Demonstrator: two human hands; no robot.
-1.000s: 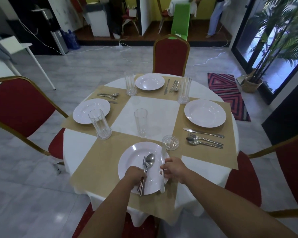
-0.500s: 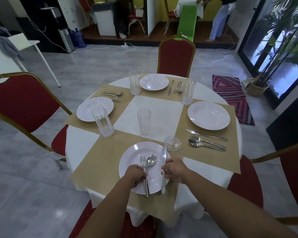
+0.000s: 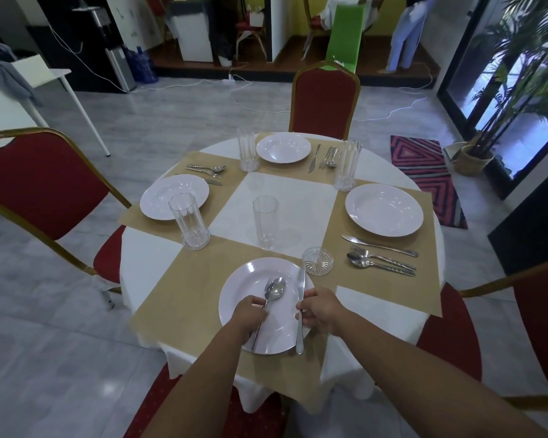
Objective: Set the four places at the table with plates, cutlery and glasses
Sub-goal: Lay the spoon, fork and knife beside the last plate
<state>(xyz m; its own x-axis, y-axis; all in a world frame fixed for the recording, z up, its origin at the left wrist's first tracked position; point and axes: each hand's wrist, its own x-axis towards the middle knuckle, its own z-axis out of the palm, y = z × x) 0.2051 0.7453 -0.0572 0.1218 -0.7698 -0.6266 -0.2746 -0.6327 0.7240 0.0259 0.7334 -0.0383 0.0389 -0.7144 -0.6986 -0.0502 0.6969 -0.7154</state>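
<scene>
Over the near white plate (image 3: 237, 298), my left hand (image 3: 250, 314) grips a fork and spoon (image 3: 274, 290) together by their handles. My right hand (image 3: 318, 309) holds a knife (image 3: 300, 317) upright along the plate's right rim. A smooth glass (image 3: 265, 226) stands in the table's middle, and a small round glass dish (image 3: 317, 260) sits just beyond the knife tip. Three other plates lie at the left (image 3: 174, 200), far (image 3: 283, 147) and right (image 3: 384, 209) places, each with cutlery beside it. Ribbed glasses stand at the left (image 3: 189, 222), far left (image 3: 247, 153) and far right (image 3: 347, 165).
Tan placemats (image 3: 184, 286) cover the round white-clothed table (image 3: 146, 257). Red chairs stand at the left (image 3: 35, 184), far side (image 3: 324, 96) and right (image 3: 541, 327). A striped rug (image 3: 427, 172) and a potted palm (image 3: 500, 99) are at the right; a person stands in the far background.
Both hands have shifted slightly over the near plate, the fork and spoon turning more upright in my left hand. The knife stays in my right hand.
</scene>
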